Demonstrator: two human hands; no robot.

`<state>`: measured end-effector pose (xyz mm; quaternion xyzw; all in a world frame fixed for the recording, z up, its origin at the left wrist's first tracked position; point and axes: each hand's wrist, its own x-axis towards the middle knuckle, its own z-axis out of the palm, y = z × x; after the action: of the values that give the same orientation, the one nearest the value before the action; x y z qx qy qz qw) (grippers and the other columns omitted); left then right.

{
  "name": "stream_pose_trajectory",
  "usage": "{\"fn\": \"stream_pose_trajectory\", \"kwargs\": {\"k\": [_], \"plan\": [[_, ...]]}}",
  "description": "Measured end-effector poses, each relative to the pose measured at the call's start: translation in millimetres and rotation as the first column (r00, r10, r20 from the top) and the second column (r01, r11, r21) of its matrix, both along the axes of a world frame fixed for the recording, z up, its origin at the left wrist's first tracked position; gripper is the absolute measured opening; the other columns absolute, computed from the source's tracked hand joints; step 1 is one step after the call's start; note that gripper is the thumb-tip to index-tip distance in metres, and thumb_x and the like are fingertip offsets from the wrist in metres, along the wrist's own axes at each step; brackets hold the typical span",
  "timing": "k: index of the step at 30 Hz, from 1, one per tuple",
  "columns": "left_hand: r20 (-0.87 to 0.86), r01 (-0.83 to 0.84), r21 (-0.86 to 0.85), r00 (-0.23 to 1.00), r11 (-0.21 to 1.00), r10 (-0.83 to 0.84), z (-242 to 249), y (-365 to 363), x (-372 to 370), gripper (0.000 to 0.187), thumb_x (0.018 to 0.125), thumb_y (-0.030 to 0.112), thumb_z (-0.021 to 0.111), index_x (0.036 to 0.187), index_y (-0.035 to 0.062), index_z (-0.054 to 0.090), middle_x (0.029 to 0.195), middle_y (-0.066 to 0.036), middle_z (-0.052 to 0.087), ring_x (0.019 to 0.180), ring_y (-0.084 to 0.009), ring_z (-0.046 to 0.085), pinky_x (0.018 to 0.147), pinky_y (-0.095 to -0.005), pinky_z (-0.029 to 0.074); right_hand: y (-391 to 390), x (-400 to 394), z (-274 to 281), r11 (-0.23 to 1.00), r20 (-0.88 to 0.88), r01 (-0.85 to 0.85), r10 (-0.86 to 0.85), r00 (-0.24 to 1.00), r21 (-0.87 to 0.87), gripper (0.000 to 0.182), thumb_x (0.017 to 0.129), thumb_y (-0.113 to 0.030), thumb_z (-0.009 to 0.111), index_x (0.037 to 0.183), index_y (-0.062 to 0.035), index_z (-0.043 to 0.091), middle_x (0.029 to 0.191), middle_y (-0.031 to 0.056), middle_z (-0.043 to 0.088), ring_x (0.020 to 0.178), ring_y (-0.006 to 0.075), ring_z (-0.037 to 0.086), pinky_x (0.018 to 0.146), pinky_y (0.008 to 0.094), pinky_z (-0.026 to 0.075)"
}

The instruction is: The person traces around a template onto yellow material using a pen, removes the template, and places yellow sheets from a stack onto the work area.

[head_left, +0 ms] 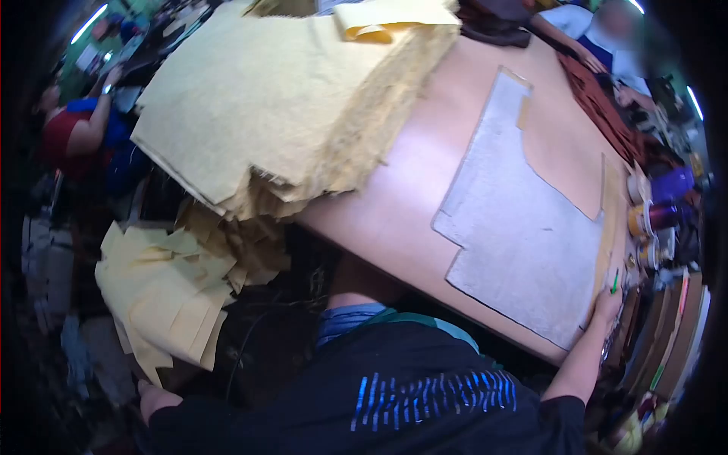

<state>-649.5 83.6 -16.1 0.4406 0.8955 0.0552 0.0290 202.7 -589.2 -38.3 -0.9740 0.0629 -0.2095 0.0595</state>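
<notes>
At the right edge of the table, my right hand point(607, 306) is closed round a thin green pen point(615, 281) that points upward. It rests beside a large grey flat pattern piece point(523, 227) with stepped and curved edges. My left hand point(157, 398) is low at the left, just under a bunch of cut yellow sheets point(163, 284); its fingers are mostly hidden, so whether it grips anything does not show. A thick stack of pale yellow sheets point(250, 98) with a frayed edge lies on the table, overhanging its left side.
The pinkish-tan table point(394, 220) slopes across the view. Dark red-brown material point(599, 106) lies along its far right edge, with tubs point(641, 220) and a purple container point(671, 183) nearby. Upright boards point(667, 326) stand at right. Other people point(80, 129) sit left and far right.
</notes>
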Motion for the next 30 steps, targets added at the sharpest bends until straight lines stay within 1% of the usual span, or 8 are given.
{"fn": "stream_pose_trajectory", "kwargs": {"k": [3, 6, 7, 10, 14, 17, 22, 30], "plan": [[-0.191, -0.055, 0.104, 0.979, 0.993, 0.074, 48, 24, 31, 0.035, 0.083, 0.027, 0.047, 0.109, 0.0048, 0.052, 0.106, -0.011, 0.055, 0.091, -0.0221, 0.054, 0.079, -0.0294, 0.042, 55, -13, 25, 0.998, 0.021, 0.019, -0.018, 1.0, -0.054, 0.025, 0.073, -0.019, 0.054, 0.086, 0.0024, 0.053, 0.085, 0.0233, 0.055, 0.082, 0.0367, 0.051, 0.072, 0.043, 0.039], [-0.152, 0.283, 0.659, 0.958, 0.697, -0.245, 117, 85, 135, 0.037, 0.083, 0.028, 0.047, 0.111, 0.0052, 0.052, 0.107, -0.012, 0.055, 0.092, -0.0223, 0.054, 0.08, -0.0295, 0.042, 68, -11, 12, 0.994, 0.084, -0.08, 0.085, 0.993, -0.072, 0.022, 0.075, -0.021, 0.052, 0.079, 0.0003, 0.053, 0.082, 0.0197, 0.053, 0.079, 0.0355, 0.05, 0.071, 0.0436, 0.039], [0.171, 0.177, 0.814, 0.837, 0.553, -0.52, 128, 119, 174, 0.044, 0.082, 0.037, 0.048, 0.112, 0.0058, 0.051, 0.111, -0.012, 0.053, 0.096, -0.0215, 0.053, 0.084, -0.0291, 0.038, 68, -12, 9, 0.993, 0.108, -0.089, 0.097, 0.989, -0.075, 0.021, 0.075, -0.021, 0.052, 0.079, 0.0002, 0.053, 0.08, 0.0191, 0.052, 0.079, 0.0354, 0.049, 0.071, 0.0434, 0.038], [-0.023, 0.471, 0.878, 0.227, 0.089, -0.974, 187, 81, 399, 0.035, 0.088, 0.023, 0.043, 0.112, -0.0016, 0.048, 0.109, -0.009, 0.053, 0.102, -0.0155, 0.048, 0.088, -0.0251, 0.035, 68, -15, 6, 0.991, 0.138, -0.117, 0.125, 0.983, -0.064, 0.021, 0.075, -0.02, 0.052, 0.079, 0.0, 0.053, 0.079, 0.0182, 0.05, 0.079, 0.035, 0.048, 0.072, 0.0432, 0.038], [-0.357, 0.535, 0.699, -0.314, -0.474, -0.88, 176, 14, 613, 0.025, 0.077, 0.017, 0.058, 0.092, -0.0021, 0.056, 0.092, -0.013, 0.058, 0.088, -0.0207, 0.054, 0.079, -0.0283, 0.04, 68, -19, 4, 0.99, 0.162, -0.132, 0.138, 0.977, -0.05, 0.02, 0.075, -0.02, 0.051, 0.079, -0.0004, 0.053, 0.081, 0.0183, 0.05, 0.079, 0.035, 0.047, 0.072, 0.0433, 0.037], [-0.417, 0.758, 0.543, -0.13, -0.361, -0.899, 147, -12, 710, 0.043, 0.071, 0.039, 0.06, 0.098, 0.0056, 0.056, 0.1, -0.012, 0.056, 0.095, -0.0288, 0.052, 0.081, -0.035, 0.04, 70, -20, 6, 0.992, 0.139, -0.116, 0.123, 0.983, -0.055, 0.019, 0.075, -0.019, 0.051, 0.079, -0.0004, 0.053, 0.08, 0.0177, 0.05, 0.078, 0.0344, 0.047, 0.072, 0.043, 0.037], [-0.261, 0.959, 0.197, -0.147, -0.201, -0.954, 157, -18, 758, 0.032, 0.07, 0.025, 0.053, 0.094, 0.0053, 0.059, 0.094, -0.017, 0.057, 0.089, -0.0298, 0.055, 0.075, -0.0361, 0.043, 71, -18, 6, 0.992, 0.137, -0.121, 0.126, 0.983, -0.039, 0.018, 0.075, -0.019, 0.051, 0.079, -0.0011, 0.053, 0.08, 0.0164, 0.049, 0.077, 0.0335, 0.047, 0.071, 0.0418, 0.038], [-0.37, 0.728, 0.61, -0.086, -0.312, -0.925, 152, 17, 759, 0.024, 0.072, 0.026, 0.051, 0.076, 0.0041, 0.061, 0.077, -0.021, 0.057, 0.074, -0.0333, 0.056, 0.066, -0.0392, 0.045, 77, -19, 11, 0.99, 0.141, -0.138, 0.14, 0.98, -0.029, 0.017, 0.076, -0.017, 0.051, 0.079, -0.0003, 0.053, 0.08, 0.0164, 0.049, 0.077, 0.0333, 0.047, 0.071, 0.042, 0.038]]}}
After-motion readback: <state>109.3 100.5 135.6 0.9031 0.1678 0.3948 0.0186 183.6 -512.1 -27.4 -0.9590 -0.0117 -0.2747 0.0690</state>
